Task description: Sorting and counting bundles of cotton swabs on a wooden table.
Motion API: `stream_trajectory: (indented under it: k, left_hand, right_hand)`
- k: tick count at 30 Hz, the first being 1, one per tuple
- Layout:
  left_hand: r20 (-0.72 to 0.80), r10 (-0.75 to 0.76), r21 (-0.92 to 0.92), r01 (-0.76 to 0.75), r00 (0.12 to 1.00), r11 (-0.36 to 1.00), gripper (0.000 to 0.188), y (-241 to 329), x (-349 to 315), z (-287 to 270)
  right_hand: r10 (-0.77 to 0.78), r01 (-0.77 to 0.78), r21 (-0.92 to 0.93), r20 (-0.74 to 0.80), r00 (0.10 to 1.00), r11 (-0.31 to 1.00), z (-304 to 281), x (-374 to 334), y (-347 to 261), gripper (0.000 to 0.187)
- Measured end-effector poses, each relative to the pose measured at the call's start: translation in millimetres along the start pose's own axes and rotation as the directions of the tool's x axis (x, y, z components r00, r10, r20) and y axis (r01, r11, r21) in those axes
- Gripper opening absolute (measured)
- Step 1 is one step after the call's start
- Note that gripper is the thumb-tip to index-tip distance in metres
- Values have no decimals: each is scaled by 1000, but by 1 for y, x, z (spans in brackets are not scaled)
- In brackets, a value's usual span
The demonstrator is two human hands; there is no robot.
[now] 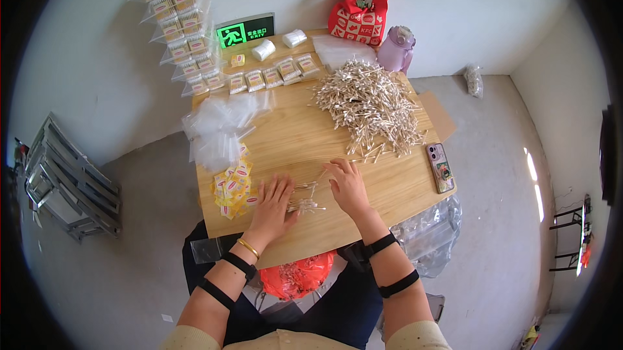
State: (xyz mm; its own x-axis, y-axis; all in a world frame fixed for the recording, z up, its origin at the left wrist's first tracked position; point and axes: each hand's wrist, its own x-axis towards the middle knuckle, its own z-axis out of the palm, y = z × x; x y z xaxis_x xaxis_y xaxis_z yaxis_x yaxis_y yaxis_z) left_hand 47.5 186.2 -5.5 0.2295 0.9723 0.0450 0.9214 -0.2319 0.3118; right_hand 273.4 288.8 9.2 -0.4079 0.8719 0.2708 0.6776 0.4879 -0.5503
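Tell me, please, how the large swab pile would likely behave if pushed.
The swab pile would probably spread and scatter, being loosely heaped. Its swabs look thin-stemmed, so each is likely light and may roll.

A cream top [285, 341] with short sleeves [418, 337] is worn with dark navy trousers [354, 301], two black straps [398, 284] banding each forearm [389, 263] and a gold-coloured bangle [248, 249] circling the left wrist; both left hand [274, 202] and right hand [348, 186] are bare
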Motion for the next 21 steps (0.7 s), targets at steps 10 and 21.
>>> stream_trajectory:
  k: [10, 21]
  left_hand:
    - [-84, 36, -49, -40, 996, 998, 74, 2, -10, 9]
    - [-140, -1, -301, -41, 990, 953, 81, 10, -8, 12]
  right_hand:
    - [14, -15, -22, -39, 999, 1000, -2, -3, 30, 7]
    - [29, -3, 241, -104, 994, 970, 60, -16, -35, 11]
